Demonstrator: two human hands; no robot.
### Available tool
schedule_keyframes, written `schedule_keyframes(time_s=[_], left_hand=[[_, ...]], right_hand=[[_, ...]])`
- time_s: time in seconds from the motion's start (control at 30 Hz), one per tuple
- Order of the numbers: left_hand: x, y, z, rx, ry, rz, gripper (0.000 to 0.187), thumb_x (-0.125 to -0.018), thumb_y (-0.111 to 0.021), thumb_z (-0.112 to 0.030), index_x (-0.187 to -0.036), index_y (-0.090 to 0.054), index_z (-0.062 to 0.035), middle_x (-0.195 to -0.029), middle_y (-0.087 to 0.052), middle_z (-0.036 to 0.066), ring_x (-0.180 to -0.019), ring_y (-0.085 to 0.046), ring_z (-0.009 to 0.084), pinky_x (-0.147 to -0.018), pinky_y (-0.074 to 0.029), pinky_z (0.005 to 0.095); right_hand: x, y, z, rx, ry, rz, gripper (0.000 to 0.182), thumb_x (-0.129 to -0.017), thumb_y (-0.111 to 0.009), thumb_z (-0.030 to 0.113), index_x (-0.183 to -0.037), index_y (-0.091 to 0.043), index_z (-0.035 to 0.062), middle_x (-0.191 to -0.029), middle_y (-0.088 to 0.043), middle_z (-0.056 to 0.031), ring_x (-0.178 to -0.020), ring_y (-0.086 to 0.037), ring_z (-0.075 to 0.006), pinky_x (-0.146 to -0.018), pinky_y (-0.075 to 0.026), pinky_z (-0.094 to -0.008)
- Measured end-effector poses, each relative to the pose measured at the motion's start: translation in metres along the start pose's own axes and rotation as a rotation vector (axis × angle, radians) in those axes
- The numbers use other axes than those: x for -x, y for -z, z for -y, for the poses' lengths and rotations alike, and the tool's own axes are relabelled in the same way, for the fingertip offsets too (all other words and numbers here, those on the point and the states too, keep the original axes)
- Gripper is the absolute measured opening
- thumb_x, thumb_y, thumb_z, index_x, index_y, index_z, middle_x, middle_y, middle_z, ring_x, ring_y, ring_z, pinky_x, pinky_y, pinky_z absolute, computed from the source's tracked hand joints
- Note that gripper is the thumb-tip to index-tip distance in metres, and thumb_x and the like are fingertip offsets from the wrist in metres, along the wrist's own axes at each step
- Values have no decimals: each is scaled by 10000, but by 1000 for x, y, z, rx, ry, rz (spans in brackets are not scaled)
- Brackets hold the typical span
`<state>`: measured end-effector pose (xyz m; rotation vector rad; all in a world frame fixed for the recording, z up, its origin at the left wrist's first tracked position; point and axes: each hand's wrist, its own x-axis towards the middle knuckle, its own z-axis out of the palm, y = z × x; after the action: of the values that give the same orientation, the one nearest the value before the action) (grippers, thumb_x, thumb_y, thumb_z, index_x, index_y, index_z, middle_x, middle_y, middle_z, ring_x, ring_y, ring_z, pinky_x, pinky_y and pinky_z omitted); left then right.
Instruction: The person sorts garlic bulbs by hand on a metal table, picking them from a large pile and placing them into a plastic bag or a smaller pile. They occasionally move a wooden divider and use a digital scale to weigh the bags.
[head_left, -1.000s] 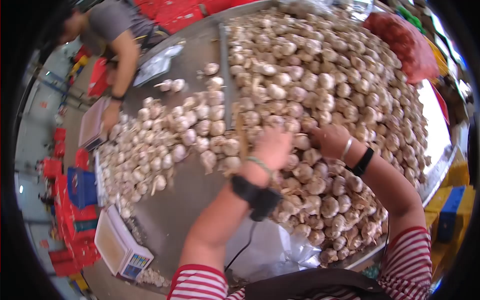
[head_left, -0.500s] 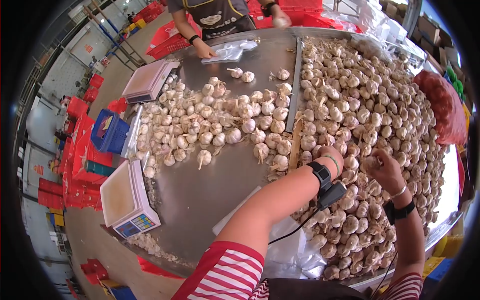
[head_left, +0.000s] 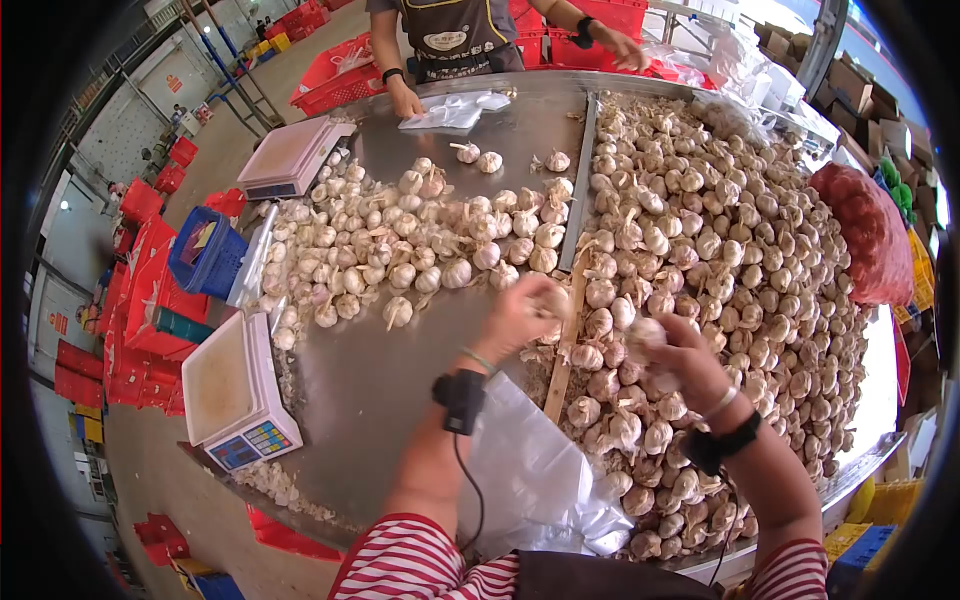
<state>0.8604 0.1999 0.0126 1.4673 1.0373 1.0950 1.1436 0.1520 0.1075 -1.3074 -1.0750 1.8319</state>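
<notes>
My left hand (head_left: 522, 318) is closed around a garlic bulb (head_left: 548, 303), over the steel table just left of the wooden divider strip (head_left: 566, 355). Slightly blurred, my right hand (head_left: 682, 360) grips another garlic bulb (head_left: 645, 337) above the large garlic pile (head_left: 740, 260). On the left half of the table lies a smaller spread of garlic bulbs (head_left: 400, 240). Clear plastic bags (head_left: 520, 460) rest on the table below my left wrist.
Two scales (head_left: 222, 380) stand along the left edge, with a blue basket (head_left: 210, 255) between them. Across the table a co-worker's hand (head_left: 405, 102) touches plastic bags (head_left: 455, 110). A red mesh sack (head_left: 862, 235) leans at the right. Red crates (head_left: 345, 80) stand behind.
My left hand has moved left from the pile, across the divider, with a garlic bulb. My right hand has shifted left with its bulb. The co-worker's other hand has moved right and appears empty.
</notes>
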Motion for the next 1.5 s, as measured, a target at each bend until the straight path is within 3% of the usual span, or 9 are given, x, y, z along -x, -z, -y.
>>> schedule_keyframes(time_s=[0.1,0.17,0.27,0.33,0.5,0.53,0.9,1.3,1.5], left_hand=[[9,76,-32,-55,224,-511,483,-733,-818,-222,-1137,-610,-60,-1085,-602,87,-983,-594,202,-827,-525,346],[18,107,-59,-1141,105,-848,514,-752,-808,-234,-1174,-584,-44,-1171,-563,141,-1064,-568,278,-903,-489,402],[33,137,-80,-742,-229,-936,605,-812,-774,-234,-1298,-488,-14,-1246,-516,180,-1105,-565,312,-1006,-420,435],[50,92,-140,135,-213,-662,682,-892,-679,-348,-1394,-393,14,-1374,-469,201,-1231,-508,388,-1077,-371,465],[74,-37,-209,1128,-737,541,1028,-863,-555,-669,-1511,-128,5,-1427,-393,317,-1281,-481,422,-1081,-389,530],[91,-71,-229,1314,-781,469,1150,-811,-567,-733,-1516,-66,25,-1439,-367,332,-1300,-462,416,-1072,-405,518],[180,-176,-332,2197,-114,971,1133,-807,-596,-671,-1529,-37,-1,-1480,-312,302,-1209,-520,339,-941,-490,440],[244,-214,-376,2263,504,967,1009,-854,-599,-564,-1550,-61,-71,-1486,-316,269,-1108,-567,290,-878,-494,403],[182,-251,-292,1857,405,805,757,-898,-570,-374,-1531,-222,-151,-1426,-415,197,-1054,-563,249,-936,-442,426]], right_hand=[[-46,-55,-10,-73,-23,106,515,-925,-652,265,-1327,-443,19,-1095,-606,-83,-852,-647,-164,-724,-558,-300],[-52,-90,8,-316,72,244,650,-936,-648,255,-1448,-309,40,-1324,-504,-134,-1140,-578,-233,-918,-524,-369],[-42,-106,23,-7,210,185,775,-920,-675,205,-1518,-197,86,-1508,-306,-159,-1357,-376,-265,-1048,-433,-396],[-22,-103,23,116,283,238,756,-899,-691,122,-1503,-239,69,-1502,-331,-158,-1323,-422,-254,-1041,-443,-378],[51,-53,-3,158,129,259,569,-906,-661,64,-1406,-396,8,-1353,-509,-149,-1182,-558,-229,-949,-515,-349],[52,-23,-60,-233,184,252,551,-901,-658,45,-1394,-413,12,-1318,-537,-129,-1154,-572,-210,-965,-500,-355],[268,56,-95,-111,186,-629,480,-891,-680,131,-1330,-506,48,-1226,-614,-104,-1003,-640,-171,-823,-516,-276],[361,64,-173,-279,306,-832,483,-911,-660,188,-1347,-498,60,-1202,-610,-75,-975,-634,-127,-788,-511,-229],[380,65,-189,-320,332,-890,461,-918,-654,190,-1336,-508,61,-1207,-615,-74,-959,-631,-117,-769,-511,-222]])
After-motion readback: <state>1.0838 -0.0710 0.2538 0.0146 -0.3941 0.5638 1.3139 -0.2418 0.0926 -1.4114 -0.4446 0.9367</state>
